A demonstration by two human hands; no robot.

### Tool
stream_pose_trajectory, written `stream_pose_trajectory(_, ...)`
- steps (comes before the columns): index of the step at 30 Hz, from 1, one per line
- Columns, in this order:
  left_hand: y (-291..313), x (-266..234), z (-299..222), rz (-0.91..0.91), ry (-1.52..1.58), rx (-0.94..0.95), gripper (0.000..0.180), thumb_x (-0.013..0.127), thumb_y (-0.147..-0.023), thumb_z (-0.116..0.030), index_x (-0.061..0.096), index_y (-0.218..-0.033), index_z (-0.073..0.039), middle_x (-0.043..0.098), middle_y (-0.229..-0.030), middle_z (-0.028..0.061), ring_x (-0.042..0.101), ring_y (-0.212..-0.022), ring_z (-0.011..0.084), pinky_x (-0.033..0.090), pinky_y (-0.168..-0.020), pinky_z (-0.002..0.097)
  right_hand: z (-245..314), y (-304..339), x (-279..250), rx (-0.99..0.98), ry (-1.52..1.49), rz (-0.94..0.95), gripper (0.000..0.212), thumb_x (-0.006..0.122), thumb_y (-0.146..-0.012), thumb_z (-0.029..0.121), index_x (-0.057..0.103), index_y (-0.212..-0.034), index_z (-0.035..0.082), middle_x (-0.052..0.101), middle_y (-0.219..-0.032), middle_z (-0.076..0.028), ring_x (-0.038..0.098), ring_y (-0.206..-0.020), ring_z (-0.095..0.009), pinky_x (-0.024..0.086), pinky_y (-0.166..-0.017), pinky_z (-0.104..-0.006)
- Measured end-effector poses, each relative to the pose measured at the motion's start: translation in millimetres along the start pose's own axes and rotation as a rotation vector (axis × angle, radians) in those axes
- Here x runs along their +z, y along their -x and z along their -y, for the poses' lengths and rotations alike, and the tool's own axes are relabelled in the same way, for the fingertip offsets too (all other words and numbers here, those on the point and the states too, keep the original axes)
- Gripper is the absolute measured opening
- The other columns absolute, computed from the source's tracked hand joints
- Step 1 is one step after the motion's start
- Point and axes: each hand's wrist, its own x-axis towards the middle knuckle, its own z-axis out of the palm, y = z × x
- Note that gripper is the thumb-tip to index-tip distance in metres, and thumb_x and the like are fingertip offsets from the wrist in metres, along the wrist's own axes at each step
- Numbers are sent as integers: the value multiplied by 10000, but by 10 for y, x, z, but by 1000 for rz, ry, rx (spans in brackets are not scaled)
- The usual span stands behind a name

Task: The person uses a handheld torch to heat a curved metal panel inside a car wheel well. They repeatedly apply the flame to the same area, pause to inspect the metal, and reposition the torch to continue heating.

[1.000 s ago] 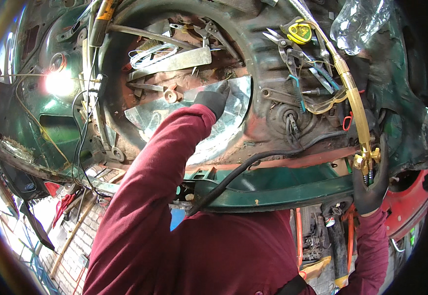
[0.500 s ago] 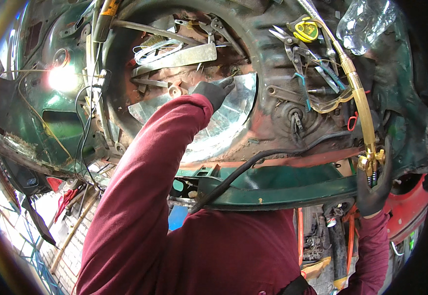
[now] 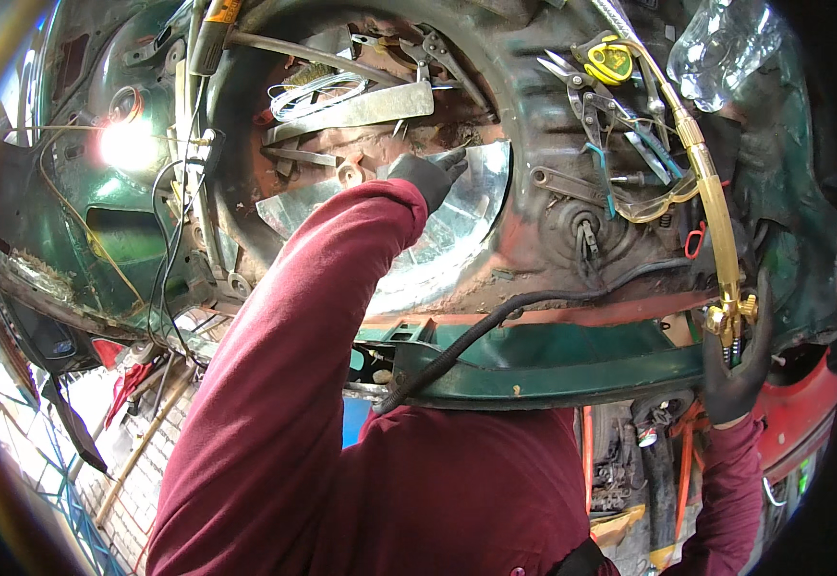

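Okay so this is a green car body (image 3: 591,360) with a big round well (image 3: 231,144) in its floor, and both hands are in dark gloves with maroon sleeves (image 3: 293,288) behind them. Left hand (image 3: 428,180) is over a shiny sheet of metal (image 3: 481,197) with a curved outer edge, which lies in the near part of the well and takes up a good chunk of it. That grip looks loose: fingers stretched out toward the sheet's upper edge and a bit apart, not wrapped round anything I can see. Can't tell how hard they press. Right hand (image 3: 737,374) is way over by the right side of the car, its grip closed around the valve end of a brass-coloured torch (image 3: 716,206), which stands up from the hand with its thin end going off the top. Past the sheet, the well holds a flat metal bar (image 3: 380,109), a coil of pale wire (image 3: 317,94) just beside it, and some locking pliers (image 3: 452,67) near the far rim. Between the well and the torch there's a yellow tape measure (image 3: 608,60), some snips (image 3: 582,106) and clear safety glasses (image 3: 663,206). A clear plastic bottle (image 3: 726,58) sits upper right, a bright lamp (image 3: 128,147) glares on the left, and a thick black hose (image 3: 476,346) crosses the near edge.
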Motion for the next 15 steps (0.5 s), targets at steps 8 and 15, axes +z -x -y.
stream_pose_trajectory(8, 19, -44, -38, 13, -12, -8, 760, 461, -1010, 15, 360, -1721, -233, 254, -1835, -18, 815, -955, 278, 652, -688, 466, -3, 29, 32, 46, -87, -14, 800, 704, -968, -19, 332, -1673, -76, 431, -1706, -246, 485, -1533, -338, 363, -1273, -448)
stream_pose_trajectory(15, 78, -71, -30, -35, -17, -5, 749, 498, -991, 9, 397, -1696, -223, 293, -1822, -19, 815, -925, 263, 638, -663, 452, -29, 0, 27, 36, -71, -8, 773, 694, -995, 18, 337, -1676, -63, 435, -1703, -242, 486, -1531, -336, 371, -1269, -450)
